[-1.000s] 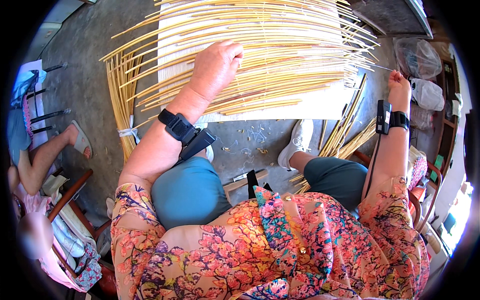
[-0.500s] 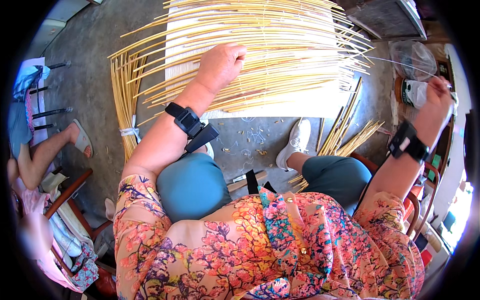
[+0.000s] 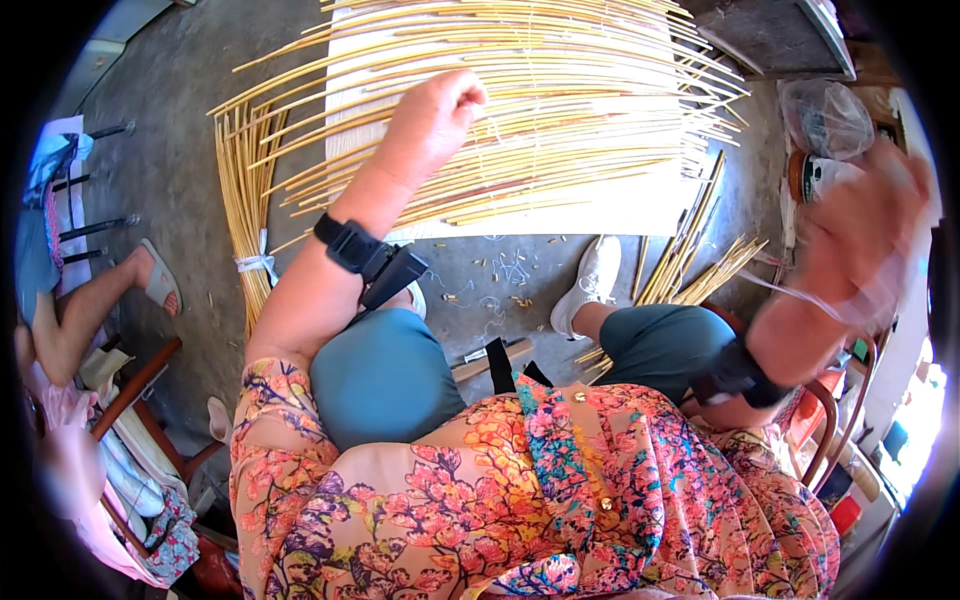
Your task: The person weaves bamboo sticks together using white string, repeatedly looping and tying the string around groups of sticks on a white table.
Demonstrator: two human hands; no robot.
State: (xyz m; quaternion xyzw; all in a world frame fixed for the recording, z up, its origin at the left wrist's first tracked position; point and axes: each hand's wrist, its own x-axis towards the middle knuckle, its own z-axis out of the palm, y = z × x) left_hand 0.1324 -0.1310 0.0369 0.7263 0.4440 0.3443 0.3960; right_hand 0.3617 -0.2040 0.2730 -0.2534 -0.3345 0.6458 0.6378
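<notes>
Many thin yellow sticks point(image 3: 540, 80) lie in loose rows on a white board point(image 3: 600, 210), with pale threads crossing them. Above these sticks my left hand point(image 3: 445, 105) is closed in a pinch, a white thread point(image 3: 492, 128) hanging from its fingertips. Far to the right, beyond the board’s edge, my right hand point(image 3: 870, 220) is smeared by motion, so its fingers are unclear; a whitish strand trails beside it.
Stick bundles point(image 3: 250, 230) point(image 3: 705, 280) lie on either side of my legs on the concrete floor point(image 3: 150, 190), among scraps. A person’s bare leg point(image 3: 75, 330) and wooden chair point(image 3: 140, 390) are at left. Plastic bags point(image 3: 825, 115) stand at right.
My right hand has swung outward from the board’s right edge, drawing thread, and is now blurred. My left hand has shifted slightly, staying closed over the sticks.
</notes>
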